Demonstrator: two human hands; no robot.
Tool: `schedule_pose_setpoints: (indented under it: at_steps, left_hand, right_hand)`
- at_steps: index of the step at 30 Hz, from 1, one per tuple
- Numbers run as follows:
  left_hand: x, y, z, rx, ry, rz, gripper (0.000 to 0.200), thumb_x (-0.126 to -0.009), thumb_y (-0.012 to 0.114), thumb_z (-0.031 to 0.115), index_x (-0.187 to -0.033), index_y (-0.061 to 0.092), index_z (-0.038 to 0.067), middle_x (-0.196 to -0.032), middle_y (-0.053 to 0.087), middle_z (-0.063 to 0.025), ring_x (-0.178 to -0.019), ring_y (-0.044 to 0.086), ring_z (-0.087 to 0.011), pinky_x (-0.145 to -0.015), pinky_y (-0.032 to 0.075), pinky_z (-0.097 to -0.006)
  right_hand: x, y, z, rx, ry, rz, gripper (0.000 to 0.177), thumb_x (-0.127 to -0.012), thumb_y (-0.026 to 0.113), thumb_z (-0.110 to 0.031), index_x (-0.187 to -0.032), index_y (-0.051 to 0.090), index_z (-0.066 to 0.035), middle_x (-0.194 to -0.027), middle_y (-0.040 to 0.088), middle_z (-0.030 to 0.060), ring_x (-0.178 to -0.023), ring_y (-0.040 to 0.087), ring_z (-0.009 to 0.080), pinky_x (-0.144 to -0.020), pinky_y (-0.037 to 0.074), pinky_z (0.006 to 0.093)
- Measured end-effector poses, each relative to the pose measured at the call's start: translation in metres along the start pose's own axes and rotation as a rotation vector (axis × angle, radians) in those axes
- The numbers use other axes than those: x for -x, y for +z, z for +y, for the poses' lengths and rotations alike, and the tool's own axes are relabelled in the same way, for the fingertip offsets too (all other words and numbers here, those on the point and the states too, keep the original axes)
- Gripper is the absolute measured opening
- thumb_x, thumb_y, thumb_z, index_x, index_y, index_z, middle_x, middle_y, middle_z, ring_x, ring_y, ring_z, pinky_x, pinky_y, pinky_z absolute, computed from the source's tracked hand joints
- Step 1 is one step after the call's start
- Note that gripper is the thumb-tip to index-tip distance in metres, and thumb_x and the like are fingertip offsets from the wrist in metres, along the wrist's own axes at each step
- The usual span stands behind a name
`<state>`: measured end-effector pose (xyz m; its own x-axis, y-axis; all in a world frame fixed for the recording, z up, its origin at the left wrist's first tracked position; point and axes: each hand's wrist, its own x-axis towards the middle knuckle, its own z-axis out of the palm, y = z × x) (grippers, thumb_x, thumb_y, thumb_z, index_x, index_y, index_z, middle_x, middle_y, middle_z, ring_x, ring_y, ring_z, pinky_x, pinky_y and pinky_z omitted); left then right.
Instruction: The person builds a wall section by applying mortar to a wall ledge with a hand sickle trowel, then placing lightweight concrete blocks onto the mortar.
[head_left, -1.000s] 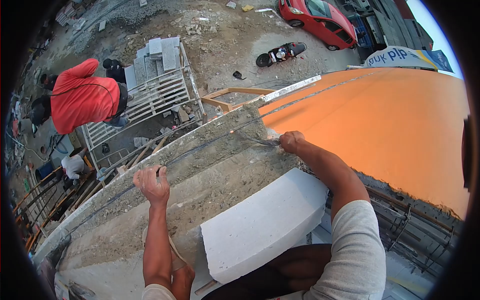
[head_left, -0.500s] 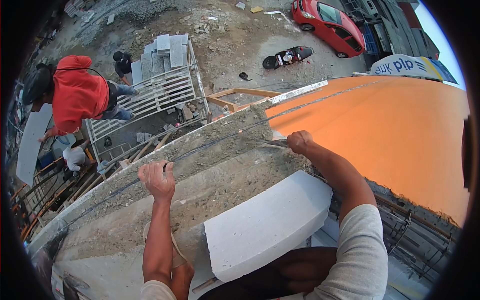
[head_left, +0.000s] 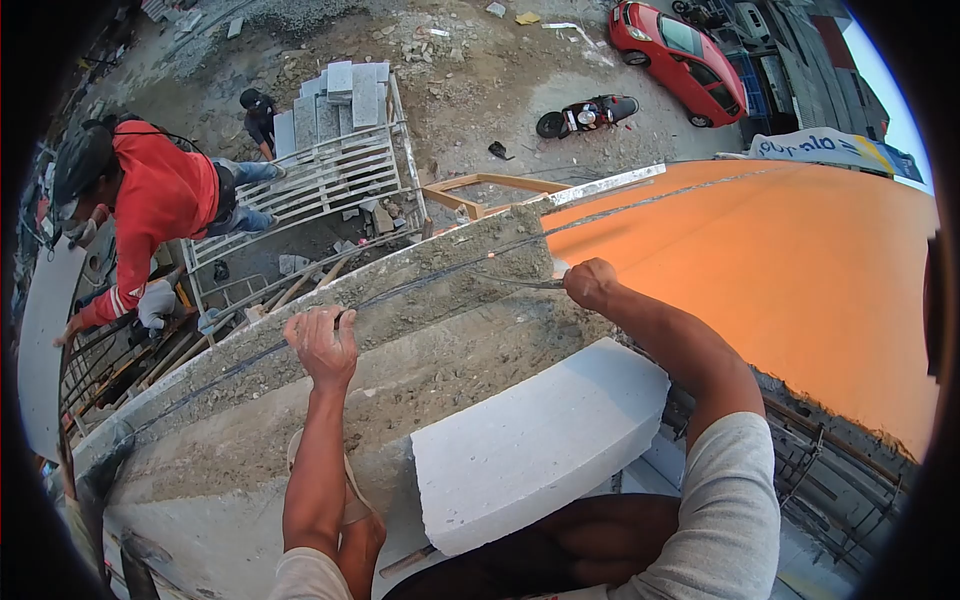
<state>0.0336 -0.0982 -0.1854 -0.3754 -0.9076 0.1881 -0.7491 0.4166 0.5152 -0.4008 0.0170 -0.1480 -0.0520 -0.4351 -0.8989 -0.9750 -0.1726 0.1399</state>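
Note:
A black cable (head_left: 430,280) runs along the rough mortar on top of the concrete ledge (head_left: 400,370). My left hand (head_left: 322,345) is closed in a fist over this cable, with a dark bit showing beside the thumb. Farther right, my right hand (head_left: 592,284) grips a thin dark strand (head_left: 525,284) that lies close beside the cable, near the end of the mortar. A pale lightweight block (head_left: 540,440) rests in front of me, between my forearms and over my leg. Under its lower left corner a wooden handle (head_left: 408,561) sticks out.
A person in a red top (head_left: 165,190) stands at left on a white slatted frame (head_left: 300,180), holding a grey slab (head_left: 48,340). Another person (head_left: 258,120) is beside stacked blocks (head_left: 340,100). An orange surface (head_left: 760,260) borders the ledge; rebar (head_left: 830,470) lies at right.
My hands keep their grips, with only a slight shift in view. The person in red has swung the slab farther left and lower. The camera view has moved a little.

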Motion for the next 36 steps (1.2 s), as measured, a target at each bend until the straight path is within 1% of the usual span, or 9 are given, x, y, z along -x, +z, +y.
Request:
schedule_pose_setpoints:
  at_steps: [3,7,10,15,17,21,23,25,36]
  left_hand:
    - [0.007,0.000,0.004,0.009,-0.008,-0.011,0.017,-0.091,0.067,0.027,-0.090,0.065,0.010,-0.084,0.063,-0.0043,-0.084,0.058,-0.0266,-0.095,0.034,-0.0447]
    - [0.000,-0.004,0.005,0.030,0.008,0.016,0.017,-0.091,0.067,0.027,-0.090,0.065,0.011,-0.083,0.063,-0.0037,-0.084,0.057,-0.0266,-0.094,0.034,-0.0438]
    - [0.001,-0.005,0.005,0.036,-0.016,-0.008,0.017,-0.090,0.068,0.025,-0.089,0.065,0.009,-0.086,0.065,-0.0048,-0.087,0.059,-0.0270,-0.096,0.033,-0.0449]
    - [-0.002,0.000,0.001,0.030,-0.013,-0.013,0.017,-0.090,0.068,0.026,-0.089,0.065,0.010,-0.085,0.063,-0.0044,-0.086,0.058,-0.0265,-0.095,0.034,-0.0441]
    - [0.002,0.001,0.003,0.063,-0.029,-0.012,0.019,-0.092,0.067,0.029,-0.089,0.065,0.010,-0.083,0.062,-0.0043,-0.085,0.057,-0.0265,-0.095,0.034,-0.0436]
    - [0.003,-0.001,0.004,0.029,-0.018,-0.008,0.018,-0.091,0.068,0.028,-0.089,0.065,0.010,-0.084,0.063,-0.0045,-0.085,0.058,-0.0263,-0.096,0.034,-0.0444]
    - [0.002,-0.003,0.003,0.017,-0.014,-0.020,0.018,-0.090,0.069,0.028,-0.089,0.065,0.010,-0.086,0.065,-0.0047,-0.086,0.059,-0.0259,-0.096,0.034,-0.0449]
    - [0.002,-0.003,0.004,0.025,-0.010,-0.006,0.018,-0.090,0.069,0.028,-0.089,0.065,0.010,-0.086,0.064,-0.0047,-0.087,0.059,-0.0260,-0.096,0.034,-0.0452]
    - [-0.001,-0.003,0.005,0.034,0.001,0.023,0.016,-0.091,0.068,0.026,-0.087,0.065,0.011,-0.083,0.064,-0.0032,-0.083,0.058,-0.0256,-0.094,0.034,-0.0424]
  right_hand:
    - [0.007,-0.020,-0.006,-0.341,0.077,0.113,0.026,-0.099,0.051,-0.025,-0.097,0.071,-0.009,-0.090,0.072,0.0164,-0.087,0.069,0.0364,-0.073,0.054,0.0487]
    - [0.024,-0.018,-0.023,-0.319,-0.008,0.262,0.022,-0.101,0.045,-0.028,-0.106,0.047,-0.007,-0.080,0.069,0.0212,-0.082,0.068,0.0394,-0.067,0.051,0.0525]
    - [-0.004,0.067,0.007,-0.161,-0.016,0.152,0.027,-0.101,0.045,-0.029,-0.106,0.054,-0.004,-0.082,0.069,0.0202,-0.078,0.068,0.0397,-0.066,0.052,0.0515]
    - [0.001,0.040,0.013,-0.017,0.066,0.050,0.032,-0.102,0.044,-0.030,-0.106,0.057,-0.002,-0.083,0.070,0.0197,-0.075,0.069,0.0386,-0.064,0.053,0.0496]
    - [0.022,-0.009,0.007,-0.189,0.041,0.138,0.029,-0.100,0.047,-0.030,-0.106,0.057,-0.003,-0.085,0.070,0.0199,-0.082,0.069,0.0379,-0.070,0.052,0.0497]
    - [0.025,-0.002,-0.008,-0.355,-0.003,0.415,0.030,-0.100,0.048,-0.032,-0.104,0.053,-0.003,-0.077,0.068,0.0210,-0.074,0.067,0.0395,-0.067,0.051,0.0524]
    - [0.017,0.019,0.001,-0.328,0.000,0.371,0.030,-0.100,0.048,-0.031,-0.104,0.057,-0.003,-0.081,0.070,0.0195,-0.079,0.069,0.0372,-0.069,0.052,0.0510]
    - [-0.002,0.052,0.013,0.131,0.034,-0.018,0.030,-0.099,0.049,-0.030,-0.102,0.062,-0.003,-0.086,0.071,0.0175,-0.086,0.070,0.0345,-0.073,0.053,0.0490]
    - [0.017,-0.014,0.000,-0.346,0.127,0.300,0.028,-0.096,0.053,-0.031,-0.099,0.064,-0.005,-0.089,0.071,0.0179,-0.081,0.070,0.0342,-0.070,0.054,0.0468]
